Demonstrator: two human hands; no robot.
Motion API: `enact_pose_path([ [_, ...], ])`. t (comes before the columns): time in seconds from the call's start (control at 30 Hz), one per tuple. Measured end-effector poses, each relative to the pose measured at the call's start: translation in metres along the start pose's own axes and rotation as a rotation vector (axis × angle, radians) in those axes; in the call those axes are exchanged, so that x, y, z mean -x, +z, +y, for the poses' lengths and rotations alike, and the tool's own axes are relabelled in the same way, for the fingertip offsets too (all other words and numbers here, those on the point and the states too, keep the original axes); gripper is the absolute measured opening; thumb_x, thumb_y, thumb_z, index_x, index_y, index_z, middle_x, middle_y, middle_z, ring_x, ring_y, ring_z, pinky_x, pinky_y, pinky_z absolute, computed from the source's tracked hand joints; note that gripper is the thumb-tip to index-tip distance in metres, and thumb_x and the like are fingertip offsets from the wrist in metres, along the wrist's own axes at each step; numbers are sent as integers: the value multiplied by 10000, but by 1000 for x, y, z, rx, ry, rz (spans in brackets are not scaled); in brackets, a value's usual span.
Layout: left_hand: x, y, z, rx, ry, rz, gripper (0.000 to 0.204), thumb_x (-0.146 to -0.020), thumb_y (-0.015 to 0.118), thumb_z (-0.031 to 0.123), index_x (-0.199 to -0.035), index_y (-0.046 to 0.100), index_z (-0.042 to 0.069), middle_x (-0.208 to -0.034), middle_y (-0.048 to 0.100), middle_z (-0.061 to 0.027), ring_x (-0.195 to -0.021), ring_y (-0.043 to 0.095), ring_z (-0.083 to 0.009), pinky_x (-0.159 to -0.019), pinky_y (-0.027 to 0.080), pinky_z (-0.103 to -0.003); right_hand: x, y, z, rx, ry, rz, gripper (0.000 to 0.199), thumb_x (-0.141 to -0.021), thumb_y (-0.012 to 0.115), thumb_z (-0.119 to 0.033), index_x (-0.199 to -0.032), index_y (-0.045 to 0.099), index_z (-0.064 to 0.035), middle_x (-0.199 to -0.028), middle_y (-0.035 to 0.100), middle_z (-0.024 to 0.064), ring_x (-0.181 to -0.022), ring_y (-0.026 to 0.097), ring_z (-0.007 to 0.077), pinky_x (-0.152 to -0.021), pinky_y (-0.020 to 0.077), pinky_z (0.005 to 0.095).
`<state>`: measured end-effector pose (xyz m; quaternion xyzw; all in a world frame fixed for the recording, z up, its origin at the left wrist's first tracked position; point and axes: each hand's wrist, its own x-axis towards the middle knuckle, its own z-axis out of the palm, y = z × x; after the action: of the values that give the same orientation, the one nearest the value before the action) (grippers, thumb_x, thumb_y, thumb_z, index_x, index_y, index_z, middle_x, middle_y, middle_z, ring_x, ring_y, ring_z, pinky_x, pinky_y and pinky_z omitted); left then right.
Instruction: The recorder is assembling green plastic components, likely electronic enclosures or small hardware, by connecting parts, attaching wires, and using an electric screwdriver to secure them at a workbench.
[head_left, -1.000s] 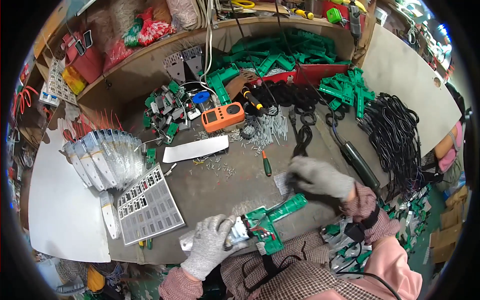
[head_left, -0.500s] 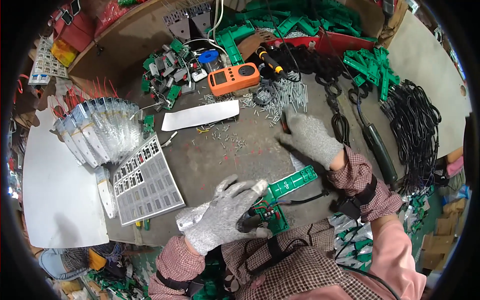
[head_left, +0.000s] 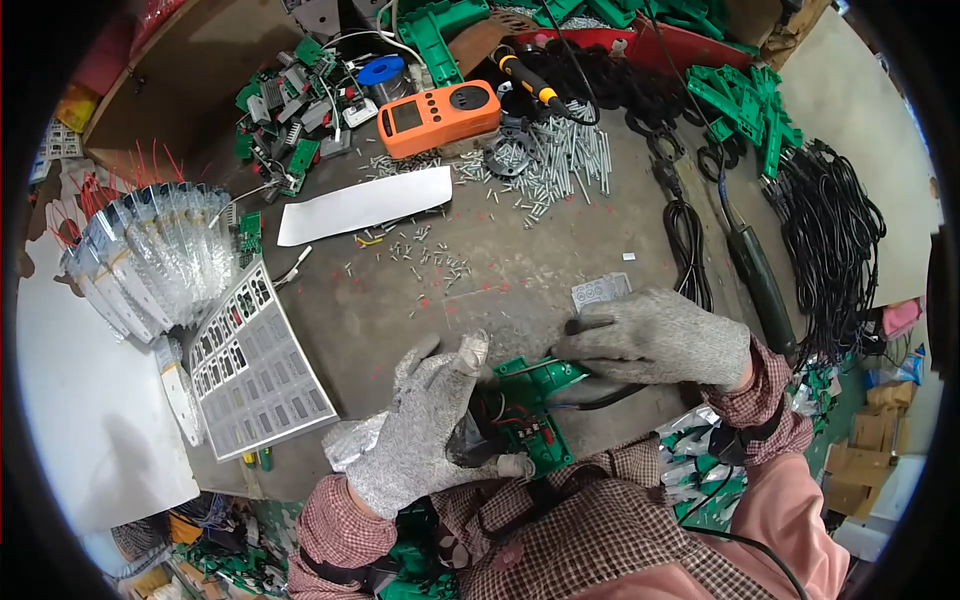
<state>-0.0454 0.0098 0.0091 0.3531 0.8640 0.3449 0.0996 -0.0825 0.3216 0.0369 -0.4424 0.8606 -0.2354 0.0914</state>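
Note:
My left hand [head_left: 420, 425], in a grey glove, grips the left side of an opened green plastic housing [head_left: 552, 452] near the front edge of the table. Red wires and small parts show inside the housing, and a black cable [head_left: 612, 398] leaves it to the right. Part of a dark piece shows between my left thumb and fingers. Over the housing's far, right part is my gloved right hand [head_left: 660, 340], its fingers pinched together. A thin, pale, rod-like piece shows by those fingertips; I cannot make out its kind.
Beyond lie loose screws [head_left: 560, 160], an orange meter [head_left: 440, 118], a yellow-black screwdriver [head_left: 525, 75] and a white paper strip [head_left: 365, 205]. A label sheet [head_left: 265, 370] and wrapped parts [head_left: 150, 260] are at left. A soldering iron [head_left: 762, 295] and black cables [head_left: 825, 240] lie right.
My right hand has come back from near the screws to the housing, its fingers now at the far part. My left hand stays on the housing. The view has shifted.

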Motion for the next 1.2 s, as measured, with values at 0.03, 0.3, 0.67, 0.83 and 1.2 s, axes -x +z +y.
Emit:
enact_pose_path([
  [0.03, 0, 2, -1, 18, 13, 15, 1294, -693, 802, 730, -1569, 270, -58, -1179, 635, -171, -1180, 592, -355, -1194, 233, -565, -3, 0, 0, -1, 2, 1, 312, -935, 661, -291, -1180, 669, -99, -1041, 654, 102, -903, 680, 324, -728, 568, 424],
  [0.3, 3, 6, -6, 69, 40, 33, 1283, -714, 807, 699, -1601, 232, -30, -1207, 618, -195, -1161, 592, -371, -1162, 301, -538, -16, -7, -8, 94, -70, -102, 344, -863, 716, -222, -1196, 693, -140, -1092, 668, 57, -857, 693, 282, -725, 573, 406],
  [0.67, 4, 0, 1, -105, 132, 56, 1144, -717, 704, 799, -1533, 449, 38, -1318, 634, -157, -1251, 546, -341, -1153, 304, -519, -11, 4, -5, 138, 6, 92, 328, -856, 710, -207, -1174, 693, -129, -1002, 642, 67, -859, 687, 282, -709, 570, 400],
  [0.83, -1, 2, 6, -194, 17, 90, 1143, -723, 686, 808, -1536, 443, 42, -1269, 688, -101, -1279, 546, -301, -1186, 260, -537, 14, -11, -19, 120, 88, -13, 304, -865, 694, -216, -1152, 691, -116, -935, 605, 59, -844, 675, 264, -690, 565, 392],
  [1.2, -2, -1, 1, -50, 160, 172, 1138, -697, 807, 694, -1540, 425, 33, -1069, 732, -34, -1165, 601, -246, -1196, 242, -577, 13, -9, -14, -40, -20, 61, 243, -868, 735, -138, -1103, 742, -77, -858, 616, 79, -730, 657, 266, -615, 527, 395],
])
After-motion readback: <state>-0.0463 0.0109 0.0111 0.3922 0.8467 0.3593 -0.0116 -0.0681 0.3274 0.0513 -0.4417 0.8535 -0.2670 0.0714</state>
